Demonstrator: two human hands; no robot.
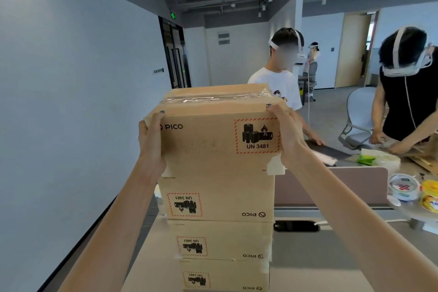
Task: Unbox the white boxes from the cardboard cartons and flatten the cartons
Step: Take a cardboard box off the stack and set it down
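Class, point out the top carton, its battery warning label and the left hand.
top carton (208,149): head view, bare front face
battery warning label (257,135): head view, label's middle
left hand (151,142): head view, middle of hand

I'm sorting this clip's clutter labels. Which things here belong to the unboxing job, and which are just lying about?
Job: top carton, gripped by left hand and right hand; three stacked cartons under it.
Lying about: tape roll, yellow tub, green item, chair.

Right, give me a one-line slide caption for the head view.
The taped top carton, gripped at its sides by the left hand and the right hand, above three more stacked cartons.
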